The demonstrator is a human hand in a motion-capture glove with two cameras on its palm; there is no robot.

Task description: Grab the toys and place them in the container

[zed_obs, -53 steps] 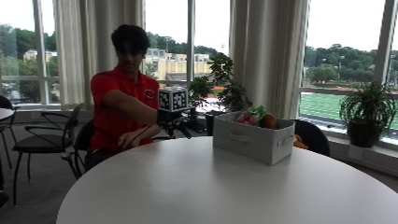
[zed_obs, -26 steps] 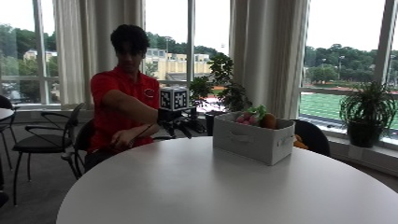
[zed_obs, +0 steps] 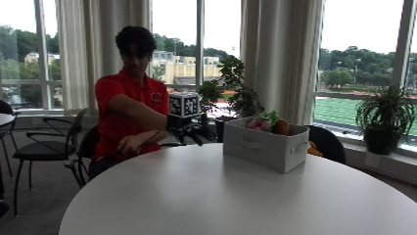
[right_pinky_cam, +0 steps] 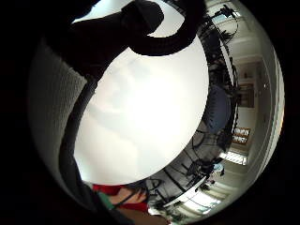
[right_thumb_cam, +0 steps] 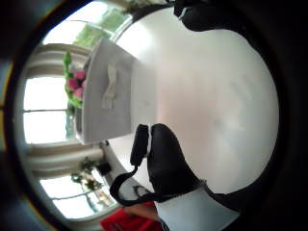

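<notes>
A round white table (zed_obs: 215, 196) is shown, its top bare of toys wherever it can be seen; this suggests that the collecting is finished or nearly so. Toward the far edge of the table stands the box (zed_obs: 264, 147), a pale fabric container with a handle slot in its side, set within the seated person's reach so that each toy could be dropped in over the rim. The toys (zed_obs: 267, 125) are seen inside the box, heaped above the rim: pink and green pieces and an orange one beside them. The gloved right hand (zed_obs: 189, 131) is held above the table edge, near the box but apart from it, on an outstretched arm. In the palm views only bare tabletop lies under the palm, and the box stands off to one side, so nothing is being carried. The fingers (right_thumb_cam: 166, 154) appear relaxed and released, grasping nothing. The bare hand (zed_obs: 129, 145) is rested low at the table edge, idle.
</notes>
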